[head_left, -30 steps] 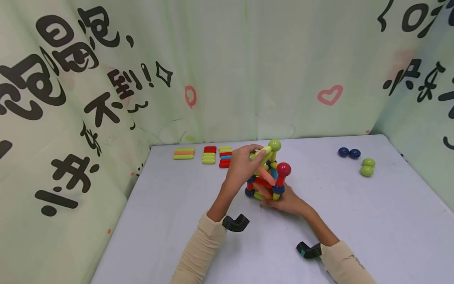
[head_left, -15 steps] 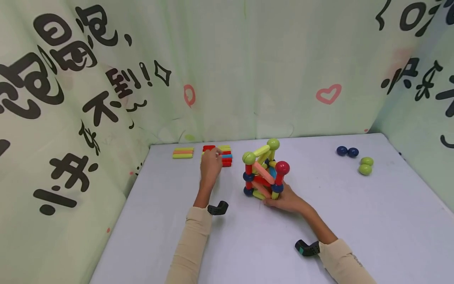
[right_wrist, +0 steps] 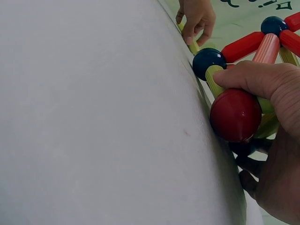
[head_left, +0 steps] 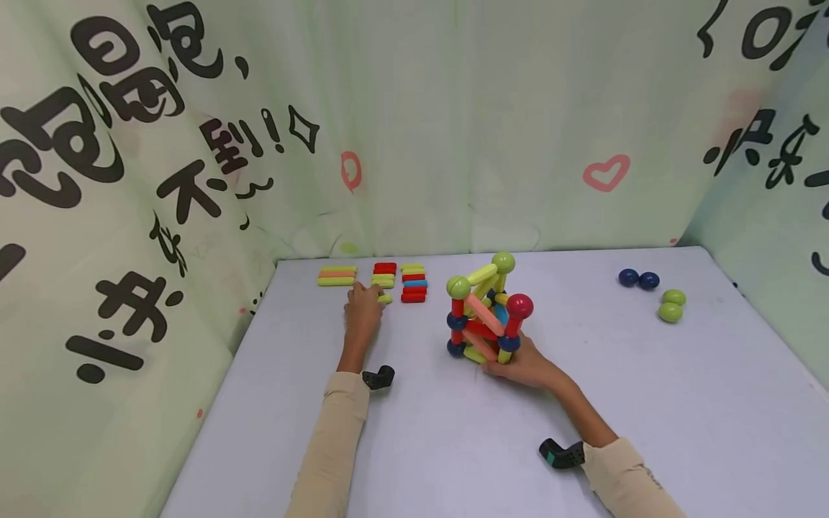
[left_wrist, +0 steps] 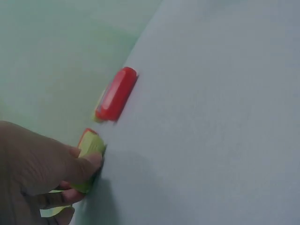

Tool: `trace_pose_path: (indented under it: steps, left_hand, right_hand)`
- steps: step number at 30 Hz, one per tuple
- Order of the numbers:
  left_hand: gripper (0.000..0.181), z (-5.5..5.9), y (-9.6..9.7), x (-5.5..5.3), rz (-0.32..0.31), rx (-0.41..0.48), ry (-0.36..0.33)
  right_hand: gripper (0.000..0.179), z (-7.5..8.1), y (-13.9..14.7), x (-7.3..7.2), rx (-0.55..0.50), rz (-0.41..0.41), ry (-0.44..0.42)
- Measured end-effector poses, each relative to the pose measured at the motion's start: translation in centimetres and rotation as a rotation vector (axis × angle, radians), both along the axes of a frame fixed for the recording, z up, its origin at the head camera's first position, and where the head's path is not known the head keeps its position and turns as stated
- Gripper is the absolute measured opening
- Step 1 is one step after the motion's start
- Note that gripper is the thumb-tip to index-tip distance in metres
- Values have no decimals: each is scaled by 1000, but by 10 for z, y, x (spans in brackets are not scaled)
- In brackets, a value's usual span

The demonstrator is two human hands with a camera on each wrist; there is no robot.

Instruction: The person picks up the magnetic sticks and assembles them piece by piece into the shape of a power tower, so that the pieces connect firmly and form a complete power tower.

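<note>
My left hand (head_left: 363,313) is at the middle group of short rods near the table's back edge. In the left wrist view its thumb and fingers pinch a yellow-green magnetic rod (left_wrist: 92,146) at the table surface. A frame built of magnetic rods and balls (head_left: 484,315) stands upright on the table, with green balls and a red ball (head_left: 520,306) on top and blue balls lower down. My right hand (head_left: 526,363) grips its lower right corner. In the right wrist view, the right thumb presses a yellow-green rod (right_wrist: 214,80) between a blue ball and a red ball.
Left of the middle group lies a set of yellow-green and orange rods (head_left: 337,273). A stack of red, blue and yellow-green rods (head_left: 414,283) lies to its right. Two blue balls (head_left: 638,279) and two green balls (head_left: 671,312) sit at the right. A printed curtain (head_left: 401,129) hangs behind.
My left hand has let go of the frame's top, leaving a yellow-green rod between its two green balls, and moved left to the rods. My right hand has stayed at the frame's base.
</note>
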State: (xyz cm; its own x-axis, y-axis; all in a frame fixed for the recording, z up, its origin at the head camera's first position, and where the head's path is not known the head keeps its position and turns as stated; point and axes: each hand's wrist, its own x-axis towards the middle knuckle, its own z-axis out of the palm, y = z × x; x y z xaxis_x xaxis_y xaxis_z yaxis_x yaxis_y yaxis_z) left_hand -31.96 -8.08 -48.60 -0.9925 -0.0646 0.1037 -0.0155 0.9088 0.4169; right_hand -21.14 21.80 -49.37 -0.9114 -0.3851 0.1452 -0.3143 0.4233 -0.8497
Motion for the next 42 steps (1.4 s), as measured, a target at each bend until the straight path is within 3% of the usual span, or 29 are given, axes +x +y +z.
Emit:
trace_pose_path:
  steps: [3,5,8,12,15,17,20,22,30,34,38,42]
  left_hand:
    - [26,7,3,7,-60,156,16]
    - [28,18,8,14,-130,346,48]
    - [31,45,21,28,-276,669,95]
    - [31,81,42,50,-468,1023,144]
    - [31,97,54,62,-585,1161,162]
    - [31,100,60,67,-622,1186,170]
    - [31,99,65,71,-640,1141,212]
    - [31,99,68,74,-644,1043,281]
    - [34,111,85,87,-763,372,587]
    - [34,112,91,91,-758,96,697]
    - [33,111,94,93,-742,-32,732]
    - [33,110,95,93,-748,-23,722]
  right_hand:
    - [77,-1,0,3,42,-10,-11]
    - [80,0,0,3,27,-12,-21]
    - [88,1,-1,3,-19,-1,-20]
    - [95,4,-1,2,-52,15,-12]
    - [95,5,-1,0,-65,20,-10]
    - [95,4,-1,-1,-83,27,-11]
    - [95,1,-1,-2,-90,31,-18]
    - [93,-1,-1,-1,-87,30,-21]
    - [85,-1,1,0,-51,25,-20]
    - [81,0,0,0,-12,17,-19]
    - [84,1,0,0,8,7,-22]
    - [84,1,-2,1,11,-10,-27]
